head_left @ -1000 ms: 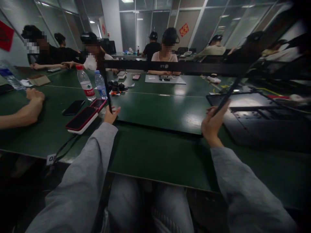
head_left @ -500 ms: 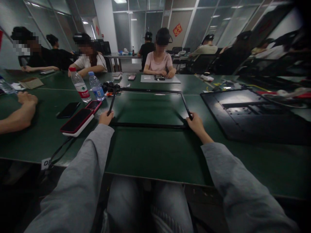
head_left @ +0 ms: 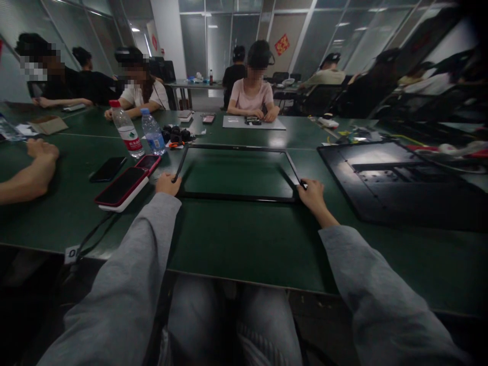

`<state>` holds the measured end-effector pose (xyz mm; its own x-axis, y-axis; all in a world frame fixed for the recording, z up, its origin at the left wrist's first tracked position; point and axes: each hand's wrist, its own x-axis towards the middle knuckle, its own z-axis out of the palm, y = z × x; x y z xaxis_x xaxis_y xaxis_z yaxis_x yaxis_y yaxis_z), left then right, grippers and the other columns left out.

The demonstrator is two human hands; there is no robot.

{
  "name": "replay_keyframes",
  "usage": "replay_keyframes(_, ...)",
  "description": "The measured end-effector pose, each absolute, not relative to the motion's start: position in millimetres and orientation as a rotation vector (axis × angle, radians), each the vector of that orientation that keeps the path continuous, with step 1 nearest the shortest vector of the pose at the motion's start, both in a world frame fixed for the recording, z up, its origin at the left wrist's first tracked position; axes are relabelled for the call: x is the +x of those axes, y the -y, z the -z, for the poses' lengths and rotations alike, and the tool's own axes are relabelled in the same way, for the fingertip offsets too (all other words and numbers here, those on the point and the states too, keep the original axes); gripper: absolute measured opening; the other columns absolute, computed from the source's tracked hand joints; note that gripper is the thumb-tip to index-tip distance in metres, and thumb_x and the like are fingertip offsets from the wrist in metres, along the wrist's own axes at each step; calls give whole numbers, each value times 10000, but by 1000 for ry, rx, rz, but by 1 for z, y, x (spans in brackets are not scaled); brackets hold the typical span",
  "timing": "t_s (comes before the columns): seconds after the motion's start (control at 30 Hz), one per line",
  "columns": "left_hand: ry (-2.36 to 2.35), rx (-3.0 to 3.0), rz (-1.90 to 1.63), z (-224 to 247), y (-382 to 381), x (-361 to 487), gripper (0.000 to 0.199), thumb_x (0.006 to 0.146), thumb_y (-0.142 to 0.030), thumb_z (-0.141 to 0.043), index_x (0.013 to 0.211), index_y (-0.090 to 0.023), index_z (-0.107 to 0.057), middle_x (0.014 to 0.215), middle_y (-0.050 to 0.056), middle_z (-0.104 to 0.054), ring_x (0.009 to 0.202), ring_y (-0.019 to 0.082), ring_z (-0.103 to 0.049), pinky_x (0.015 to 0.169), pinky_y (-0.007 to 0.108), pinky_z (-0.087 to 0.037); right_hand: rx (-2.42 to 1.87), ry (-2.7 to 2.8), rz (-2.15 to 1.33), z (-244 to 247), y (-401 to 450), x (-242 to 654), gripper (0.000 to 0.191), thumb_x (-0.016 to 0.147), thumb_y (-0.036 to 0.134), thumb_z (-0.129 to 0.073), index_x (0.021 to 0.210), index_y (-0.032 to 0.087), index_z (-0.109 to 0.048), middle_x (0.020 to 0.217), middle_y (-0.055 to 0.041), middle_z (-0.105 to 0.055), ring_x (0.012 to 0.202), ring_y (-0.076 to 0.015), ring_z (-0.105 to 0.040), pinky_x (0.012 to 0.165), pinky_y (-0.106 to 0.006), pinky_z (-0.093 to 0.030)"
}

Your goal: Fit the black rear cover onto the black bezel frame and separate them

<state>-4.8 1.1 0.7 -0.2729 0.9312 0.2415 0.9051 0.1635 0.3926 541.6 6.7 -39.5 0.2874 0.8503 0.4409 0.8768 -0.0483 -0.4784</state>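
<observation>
A thin black rectangular frame (head_left: pixel 236 197), much like a screen bezel, is held in front of me just above the green table (head_left: pixel 244 239). The tabletop shows through its opening. My left hand (head_left: pixel 168 184) is closed round its left side near the front corner. At the opposite side, my right hand (head_left: pixel 311 194) grips the frame near its front right corner. The far edge looks slightly raised; whether the near edge touches the table I cannot tell. To the right lies a large black panel (head_left: pixel 381 188), like the back of a monitor or television, with a recessed strip across it.
Left of the frame stand a red-capped bottle (head_left: pixel 128 133) and a blue-capped bottle (head_left: pixel 152 134). Near them lie a dark phone (head_left: pixel 108 169) and a red-edged device (head_left: pixel 124 188) with a strap. A co-worker's hand (head_left: pixel 42 152) rests at far left. Cables (head_left: pixel 354 136) lie at back right.
The frame's far edge has come down a little toward the table. Both hands keep their hold on its sides, and my right hand has shifted slightly right.
</observation>
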Motion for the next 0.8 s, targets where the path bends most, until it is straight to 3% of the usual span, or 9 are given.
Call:
replay_keyframes(0.2,-2371,1871,-648,-1,2,-2,391,947,-399,-553,1215,-197,-753,1359,146,-585,1258,291,-579,1083,397,-462,-1945,1596,65,49,-8,550,423,850,332,-548,1160,120,-744,1128,-195,-607,1150,-353,-517,1057,-531,-401)
replay_keyframes(0.4,-2370,1873,-591,-1,1,-3,423,959,-415,-544,1257,-182,-734,1391,148,-563,1262,272,-578,1097,367,-447,-1975,1637,77,52,-9,552,467,865,344,-538,1206,94,-737,1203,-217,-587,1211,-366,-503,1059,-517,-414)
replay_keyframes(0.8,-2360,1889,-575,-5,4,-1,408,966,-408,-551,1259,-189,-732,1384,148,-567,1242,252,-586,1073,339,-448,-1925,1646,107,59,-15,560,421,833,357,-537,1123,135,-747,1135,-203,-632,1165,-354,-524,1041,-563,-408)
